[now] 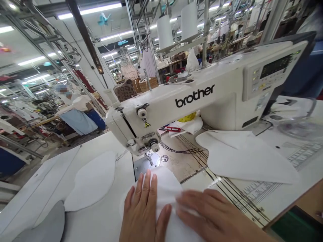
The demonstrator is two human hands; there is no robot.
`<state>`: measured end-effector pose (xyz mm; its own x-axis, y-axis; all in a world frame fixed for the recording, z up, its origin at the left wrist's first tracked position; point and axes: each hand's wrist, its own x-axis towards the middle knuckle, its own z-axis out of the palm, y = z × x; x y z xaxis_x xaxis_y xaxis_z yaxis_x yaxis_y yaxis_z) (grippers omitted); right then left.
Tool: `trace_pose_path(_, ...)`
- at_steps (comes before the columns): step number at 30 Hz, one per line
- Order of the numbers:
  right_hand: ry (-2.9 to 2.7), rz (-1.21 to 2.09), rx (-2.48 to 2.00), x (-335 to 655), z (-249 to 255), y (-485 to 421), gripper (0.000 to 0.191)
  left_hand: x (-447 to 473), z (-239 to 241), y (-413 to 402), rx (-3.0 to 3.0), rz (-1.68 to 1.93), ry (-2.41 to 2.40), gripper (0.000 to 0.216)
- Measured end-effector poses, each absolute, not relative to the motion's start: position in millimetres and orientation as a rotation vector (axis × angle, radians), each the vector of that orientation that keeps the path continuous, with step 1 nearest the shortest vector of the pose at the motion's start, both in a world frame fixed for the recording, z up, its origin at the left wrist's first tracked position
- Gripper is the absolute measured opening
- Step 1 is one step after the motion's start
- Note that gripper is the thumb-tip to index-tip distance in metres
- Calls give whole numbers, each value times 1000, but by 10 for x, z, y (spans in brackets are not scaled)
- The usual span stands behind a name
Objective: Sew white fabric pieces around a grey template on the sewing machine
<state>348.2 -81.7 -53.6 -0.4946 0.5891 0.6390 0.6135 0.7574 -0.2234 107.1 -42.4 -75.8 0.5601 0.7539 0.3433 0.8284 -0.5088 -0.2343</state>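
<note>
My left hand [145, 208] lies flat on a white fabric piece [165, 179], fingers stretched toward the needle area. Over the right part of the same fabric is my right hand [209, 215]; its fingertips are smeared by motion, so whether they grip the cloth cannot be told. Just beyond the fabric's far edge is the presser foot [150, 159] of a white sewing machine [164, 104], above a shiny needle plate [145, 166]. A gap shows between that edge and the foot.
Curved white fabric pieces lie left [94, 181] and right [242, 154] on the table. Red-handled thread snips [173, 129] rest behind the machine's needle end. Dark lines and ruler markings [262, 191] cross the table at right. White thread cones [165, 33] stand above; a person is in the left background.
</note>
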Motion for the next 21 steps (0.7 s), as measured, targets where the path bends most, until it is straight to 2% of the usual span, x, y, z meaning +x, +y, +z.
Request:
trace_pose_path(3, -2366, -111, -1006, 3403, -529, -759, 69, 1013, -728, -461, -2489, -235, -1217, 76)
trace_pose_path(6, -2448, -93, -996, 3364, -569, -736, 82, 913, -730, -593, -2487, -224, -1334, 80)
trace_pose_path(11, -2471, -58, -989, 3407, -685, -728, 88, 706, -783, -844, -2397, -236, -1559, 89)
trace_pose_path(17, -2506, -27, -1048, 3266, -880, -693, 88, 555, -792, -1004, -2464, -318, -1661, 88)
trace_pose_path(21, -2526, -77, -876, 3062, -1080, -579, 89, 417, -759, -1076, -2464, -383, -1701, 82)
